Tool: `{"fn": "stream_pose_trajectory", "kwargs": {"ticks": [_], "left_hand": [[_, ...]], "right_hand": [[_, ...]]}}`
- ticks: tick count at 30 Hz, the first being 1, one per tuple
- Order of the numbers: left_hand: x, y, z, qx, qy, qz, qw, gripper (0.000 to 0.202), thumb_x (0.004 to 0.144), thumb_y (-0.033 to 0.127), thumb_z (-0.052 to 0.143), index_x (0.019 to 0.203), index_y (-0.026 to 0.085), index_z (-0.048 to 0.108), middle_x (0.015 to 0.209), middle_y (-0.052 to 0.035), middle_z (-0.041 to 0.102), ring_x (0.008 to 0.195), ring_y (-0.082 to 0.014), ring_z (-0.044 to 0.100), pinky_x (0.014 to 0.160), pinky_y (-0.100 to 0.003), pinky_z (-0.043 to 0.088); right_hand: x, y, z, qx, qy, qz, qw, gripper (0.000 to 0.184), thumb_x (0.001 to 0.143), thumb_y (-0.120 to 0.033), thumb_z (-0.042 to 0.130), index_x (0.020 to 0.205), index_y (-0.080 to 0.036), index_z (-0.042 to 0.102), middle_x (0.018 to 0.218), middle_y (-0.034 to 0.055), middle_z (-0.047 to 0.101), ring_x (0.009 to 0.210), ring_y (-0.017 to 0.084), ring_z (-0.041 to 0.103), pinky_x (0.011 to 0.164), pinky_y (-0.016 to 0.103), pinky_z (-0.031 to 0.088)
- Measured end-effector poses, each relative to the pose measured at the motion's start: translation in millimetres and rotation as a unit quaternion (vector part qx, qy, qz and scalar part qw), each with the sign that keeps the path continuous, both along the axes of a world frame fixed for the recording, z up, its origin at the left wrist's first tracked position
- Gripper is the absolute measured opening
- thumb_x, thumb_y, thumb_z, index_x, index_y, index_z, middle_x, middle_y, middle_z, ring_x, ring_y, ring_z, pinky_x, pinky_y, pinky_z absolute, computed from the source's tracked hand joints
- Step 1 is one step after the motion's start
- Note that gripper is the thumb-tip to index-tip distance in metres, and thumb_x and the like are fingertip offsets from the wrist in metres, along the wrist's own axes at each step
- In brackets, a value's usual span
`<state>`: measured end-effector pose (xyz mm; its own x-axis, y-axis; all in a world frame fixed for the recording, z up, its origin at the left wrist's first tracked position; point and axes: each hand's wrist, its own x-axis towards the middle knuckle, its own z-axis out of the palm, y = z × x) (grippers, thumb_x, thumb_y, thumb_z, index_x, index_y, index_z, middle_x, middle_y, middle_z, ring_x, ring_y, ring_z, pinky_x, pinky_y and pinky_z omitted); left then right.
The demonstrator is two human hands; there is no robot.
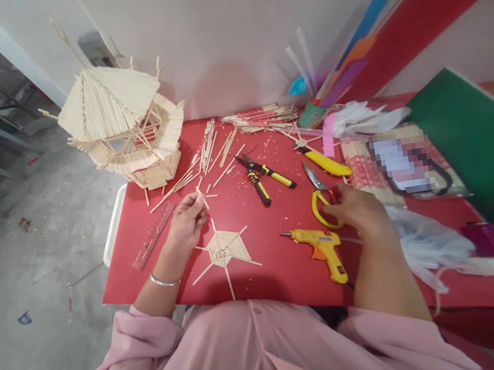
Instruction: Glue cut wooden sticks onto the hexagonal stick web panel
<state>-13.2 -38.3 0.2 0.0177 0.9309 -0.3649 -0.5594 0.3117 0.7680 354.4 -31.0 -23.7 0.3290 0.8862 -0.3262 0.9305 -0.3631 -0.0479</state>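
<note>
My left hand [189, 218] pinches a short thin wooden stick [203, 197] above the red table. Just below it lies a flat web-shaped piece of wooden sticks [222, 252], one side filled in with more strips and its spokes sticking out. My right hand [358, 208] has its fingers on the yellow handles of a pair of scissors [316, 187], whose blades point away from me. Part of that grip is hidden by the hand itself. Nearer to me, a yellow glue gun [321, 247] rests on its side, nozzle to the left.
A stick-built pavilion model [122, 129] stands back left. Loose sticks [209, 153], wire strippers [264, 176] and a yellow cutter [327, 160] lie mid-table. A clear ruler [155, 236] is at left. Plastic bags [426, 238], stick packs [367, 179] and a green board [477, 144] crowd the right.
</note>
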Motion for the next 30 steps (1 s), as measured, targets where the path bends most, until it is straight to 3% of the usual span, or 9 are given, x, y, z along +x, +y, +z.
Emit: {"fn": "stream_pose_trajectory", "kwargs": {"ticks": [3, 5, 8, 11, 16, 19, 22, 26, 30], "left_hand": [[-3, -2, -0.5, 0.033, -0.012, -0.03, 0.999, 0.039, 0.069, 0.033, 0.093, 0.075, 0.018, 0.057, 0.045, 0.0104, 0.05, 0.033, -0.0019, 0.038, 0.033, -0.01, 0.027], [-5, -4, 0.3, 0.038, -0.014, -0.027, 0.999, 0.038, 0.071, 0.033, 0.091, 0.078, 0.018, 0.058, 0.048, 0.0078, 0.057, 0.035, -0.0042, 0.047, 0.034, -0.011, 0.033], [-7, -7, 4.1, 0.026, -0.012, -0.015, 0.999, 0.031, 0.073, 0.027, 0.088, 0.084, 0.017, 0.06, 0.067, -0.0001, 0.073, 0.055, -0.0128, 0.07, 0.04, -0.013, 0.046], [-8, -9, 9.1, 0.032, -0.021, -0.026, 0.999, 0.027, 0.076, 0.03, 0.084, 0.089, 0.017, 0.064, 0.08, -0.0053, 0.079, 0.072, -0.02, 0.077, 0.046, -0.019, 0.055], [-2, -9, 8.9, 0.071, 0.018, -0.014, 0.997, 0.042, 0.063, 0.038, 0.092, 0.08, 0.016, 0.061, 0.066, -0.0014, 0.074, 0.052, -0.013, 0.068, 0.041, -0.016, 0.049], [3, -10, 6.0, 0.088, 0.057, -0.023, 0.994, 0.05, 0.057, 0.034, 0.097, 0.081, 0.018, 0.056, 0.065, -0.0008, 0.074, 0.05, -0.0124, 0.067, 0.039, -0.015, 0.045], [3, -13, 5.2, 0.094, 0.087, -0.025, 0.992, 0.051, 0.058, 0.033, 0.096, 0.089, 0.019, 0.058, 0.066, -0.0024, 0.075, 0.05, -0.0136, 0.068, 0.039, -0.014, 0.039], [1, -17, 6.7, 0.078, 0.123, -0.005, 0.989, 0.037, 0.06, 0.027, 0.094, 0.087, 0.015, 0.071, 0.068, -0.0042, 0.077, 0.05, -0.0107, 0.065, 0.043, -0.016, 0.041], [5, -19, 6.4, 0.099, 0.155, 0.018, 0.983, 0.018, 0.061, 0.016, 0.088, 0.077, 0.017, 0.078, 0.061, 0.0001, 0.071, 0.051, -0.0097, 0.06, 0.048, -0.019, 0.045]], "right_hand": [[-4, 3, 0.3, 0.001, -0.029, -0.017, 0.999, 0.062, 0.077, -0.051, 0.061, 0.128, -0.017, 0.061, 0.103, 0.0177, 0.075, 0.088, 0.034, 0.071, 0.067, 0.039, 0.049], [-6, 4, -0.9, 0.008, -0.03, -0.028, 0.999, 0.064, 0.079, -0.051, 0.06, 0.134, -0.018, 0.061, 0.108, 0.0189, 0.075, 0.092, 0.036, 0.072, 0.07, 0.042, 0.051], [-9, 2, -0.4, 0.047, -0.017, -0.06, 0.997, 0.062, 0.086, -0.049, 0.052, 0.139, -0.018, 0.061, 0.111, 0.0219, 0.074, 0.095, 0.038, 0.072, 0.075, 0.047, 0.053], [-16, -5, 9.5, 0.126, 0.012, -0.077, 0.989, 0.063, 0.092, -0.049, 0.043, 0.145, -0.018, 0.056, 0.113, 0.0239, 0.073, 0.101, 0.041, 0.07, 0.08, 0.051, 0.053], [-57, -28, 31.3, 0.269, 0.185, -0.069, 0.942, 0.071, 0.089, -0.06, 0.051, 0.148, -0.02, 0.048, 0.106, 0.0148, 0.072, 0.092, 0.032, 0.069, 0.084, 0.044, 0.053], [-99, -43, 30.2, 0.273, 0.313, 0.014, 0.91, 0.072, 0.086, -0.065, 0.055, 0.142, -0.021, 0.051, 0.106, 0.0101, 0.07, 0.086, 0.025, 0.067, 0.079, 0.038, 0.055], [-138, -56, 20.6, 0.242, 0.354, 0.114, 0.896, 0.06, 0.086, -0.061, 0.058, 0.132, -0.023, 0.058, 0.109, 0.0104, 0.07, 0.096, 0.027, 0.067, 0.087, 0.041, 0.054], [-167, -64, 10.6, 0.19, 0.359, 0.184, 0.895, 0.05, 0.089, -0.053, 0.059, 0.129, -0.023, 0.061, 0.11, 0.012, 0.071, 0.093, 0.028, 0.068, 0.085, 0.041, 0.053], [-180, -65, 12.4, 0.193, 0.311, 0.233, 0.901, 0.047, 0.094, -0.05, 0.055, 0.132, -0.022, 0.059, 0.116, 0.0132, 0.069, 0.099, 0.028, 0.066, 0.085, 0.039, 0.052]]}}
